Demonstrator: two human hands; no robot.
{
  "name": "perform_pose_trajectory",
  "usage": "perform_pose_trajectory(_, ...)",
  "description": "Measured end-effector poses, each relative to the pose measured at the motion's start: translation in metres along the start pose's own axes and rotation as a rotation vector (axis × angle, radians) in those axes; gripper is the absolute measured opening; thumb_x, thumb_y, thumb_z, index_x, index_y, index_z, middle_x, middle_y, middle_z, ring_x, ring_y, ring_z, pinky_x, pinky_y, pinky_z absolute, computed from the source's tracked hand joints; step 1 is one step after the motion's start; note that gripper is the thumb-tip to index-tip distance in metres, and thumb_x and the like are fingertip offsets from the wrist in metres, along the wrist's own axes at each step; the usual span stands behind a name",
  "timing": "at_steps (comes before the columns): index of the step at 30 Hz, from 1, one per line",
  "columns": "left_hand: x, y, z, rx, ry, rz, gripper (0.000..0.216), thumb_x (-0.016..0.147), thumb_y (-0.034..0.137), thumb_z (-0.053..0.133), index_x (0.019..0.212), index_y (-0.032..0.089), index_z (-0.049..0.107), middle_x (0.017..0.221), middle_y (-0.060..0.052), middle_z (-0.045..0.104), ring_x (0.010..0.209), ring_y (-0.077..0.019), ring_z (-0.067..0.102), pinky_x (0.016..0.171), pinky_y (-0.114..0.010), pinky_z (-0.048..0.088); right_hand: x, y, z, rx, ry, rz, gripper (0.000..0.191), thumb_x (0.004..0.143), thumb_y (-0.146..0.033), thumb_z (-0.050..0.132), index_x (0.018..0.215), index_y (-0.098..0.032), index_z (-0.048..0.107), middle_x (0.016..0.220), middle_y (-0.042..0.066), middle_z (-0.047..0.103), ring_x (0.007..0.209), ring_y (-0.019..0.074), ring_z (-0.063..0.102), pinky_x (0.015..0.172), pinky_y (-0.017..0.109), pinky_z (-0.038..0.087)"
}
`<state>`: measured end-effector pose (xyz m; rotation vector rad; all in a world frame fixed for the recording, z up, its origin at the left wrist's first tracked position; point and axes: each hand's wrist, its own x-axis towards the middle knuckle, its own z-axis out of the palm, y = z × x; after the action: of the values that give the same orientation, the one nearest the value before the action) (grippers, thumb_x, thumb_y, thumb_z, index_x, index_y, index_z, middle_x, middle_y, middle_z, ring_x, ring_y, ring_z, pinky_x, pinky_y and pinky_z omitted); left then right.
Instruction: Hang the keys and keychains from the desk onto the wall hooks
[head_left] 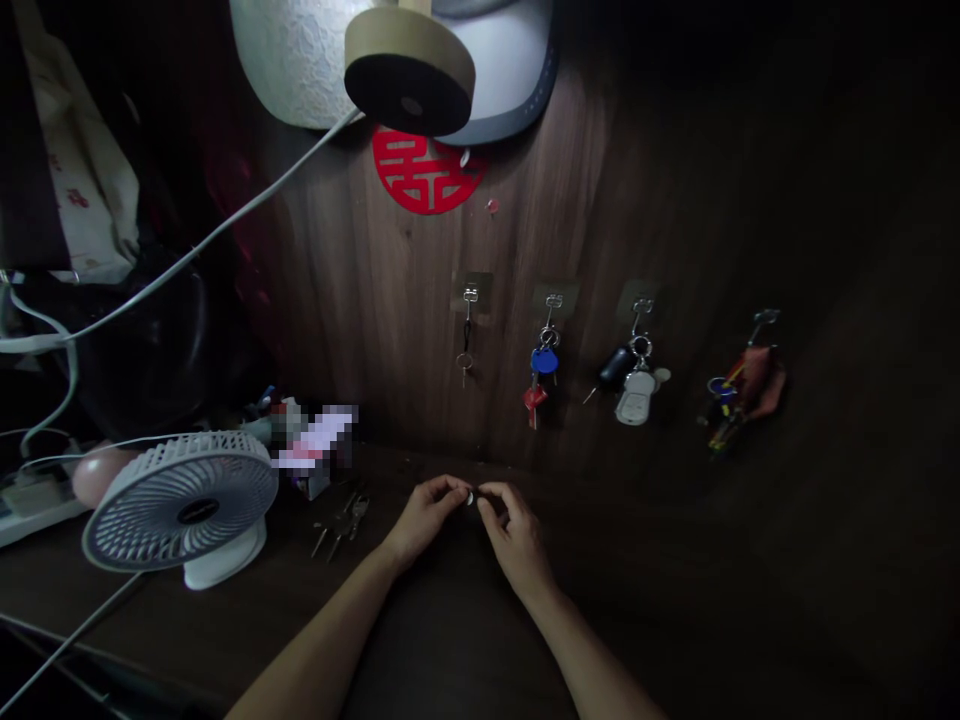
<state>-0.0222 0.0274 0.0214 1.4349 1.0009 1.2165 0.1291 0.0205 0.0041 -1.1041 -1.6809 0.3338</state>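
1. Head view: small white piece (469, 497), held low over the table (675, 600), centre.
2. Pinched by fingertips of left hand (424, 520) and right hand (514, 535), fingers curled.
3. Just left: loose keys (341, 520), then white fan (180, 505).
4. Far behind: hung key bunches (545, 365).

Keys (341, 520) between fan (180, 505) and left hand (424, 520)

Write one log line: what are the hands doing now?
left hand: pinches small pale thing | right hand: pinches same thing | nearby: loose keys, white fan on table
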Motion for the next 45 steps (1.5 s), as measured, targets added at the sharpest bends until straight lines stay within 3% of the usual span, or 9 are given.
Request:
perform_pose_trajectory(3,-0.001,0.001,0.001,-0.024,-0.009,-0.014,0.030,0.072,0.045,0.061,0.076,0.015,0.064,0.073,0.000,0.061,0.071,-0.0135,0.053,0.070,-0.024,0.040,0.000,0.003,0.002,0.016,0.073,-0.080,0.019,0.082,-0.027,0.050,0.097,-0.021,0.058,0.092,0.006,0.065,0.082,0.0178,0.060,0.069,0.029,0.049)
perform_pose_trajectory(7,-0.001,0.000,0.002,-0.013,-0.058,-0.012,0.028,0.073,0.043,0.061,0.076,0.015,0.063,0.073,0.001,0.061,0.073,-0.0136,0.053,0.070,-0.023,0.040,0.000,0.006,0.004,0.054,0.072,-0.145,0.019,0.081,-0.023,0.051,0.099,-0.022,0.057,0.086,0.004,0.065,0.083,0.0181,0.061,0.078,0.032,0.048)
perform_pose_trajectory(12,0.001,-0.007,0.000,0.023,-0.024,-0.002,0.027,0.075,0.032,0.059,0.097,0.017,0.060,0.072,0.002,0.061,0.071,-0.0128,0.055,0.069,-0.023,0.041,0.000,0.004,0.002,0.085,0.034,-0.080,0.020,0.082,-0.024,0.051,0.101,-0.021,0.056,0.076,0.001,0.063,0.073,0.0154,0.060,0.071,0.028,0.049)
perform_pose_trajectory(18,0.002,-0.008,-0.003,0.364,0.129,0.226,0.015,0.079,0.027,0.053,0.087,0.020,0.064,0.090,-0.002,0.064,0.087,-0.0164,0.059,0.081,-0.027,0.043,0.002,0.001,0.000,0.150,0.057,-0.006,0.021,0.082,-0.027,0.051,0.100,-0.019,0.056,0.073,0.001,0.063,0.065,0.0131,0.058,0.061,0.023,0.047)
perform_pose_trajectory(22,-0.001,-0.003,0.000,0.413,0.079,0.309,0.017,0.081,0.031,0.052,0.082,0.020,0.064,0.085,-0.002,0.066,0.081,-0.0158,0.060,0.077,-0.026,0.045,0.003,0.002,0.000,0.163,0.075,0.009,0.022,0.080,-0.028,0.052,0.100,-0.019,0.056,0.073,0.001,0.063,0.064,0.0130,0.058,0.060,0.023,0.047)
perform_pose_trajectory(31,-0.006,0.002,0.003,0.475,0.059,0.336,0.012,0.079,0.028,0.055,0.078,0.020,0.064,0.080,-0.002,0.066,0.077,-0.0155,0.061,0.075,-0.025,0.046,0.002,0.005,0.002,0.132,0.071,-0.078,0.019,0.081,-0.024,0.051,0.099,-0.019,0.056,0.073,0.001,0.064,0.068,0.0133,0.061,0.065,0.023,0.049)
perform_pose_trajectory(37,-0.004,0.004,0.003,0.399,0.137,0.320,0.015,0.079,0.030,0.053,0.073,0.018,0.060,0.075,-0.001,0.063,0.075,-0.0155,0.058,0.073,-0.025,0.044,0.001,0.006,0.002,0.108,0.054,-0.056,0.022,0.082,-0.026,0.049,0.101,-0.020,0.056,0.079,0.003,0.067,0.073,0.0146,0.063,0.063,0.023,0.049)
perform_pose_trajectory(42,0.003,0.017,-0.002,0.157,0.260,0.272,0.021,0.079,0.036,0.054,0.069,0.017,0.056,0.093,-0.005,0.066,0.086,-0.0178,0.059,0.077,-0.027,0.044,0.001,0.008,0.002,0.107,0.039,0.022,0.023,0.082,-0.027,0.048,0.102,-0.020,0.057,0.082,0.004,0.068,0.076,0.0163,0.064,0.061,0.024,0.049)
perform_pose_trajectory(45,0.011,0.029,-0.006,0.023,0.279,0.274,0.023,0.078,0.039,0.056,0.071,0.017,0.054,0.090,-0.006,0.068,0.083,-0.0175,0.061,0.075,-0.027,0.045,0.001,0.009,0.003,0.113,0.037,0.041,0.023,0.081,-0.028,0.049,0.100,-0.020,0.058,0.082,0.004,0.069,0.075,0.0171,0.065,0.064,0.025,0.050)
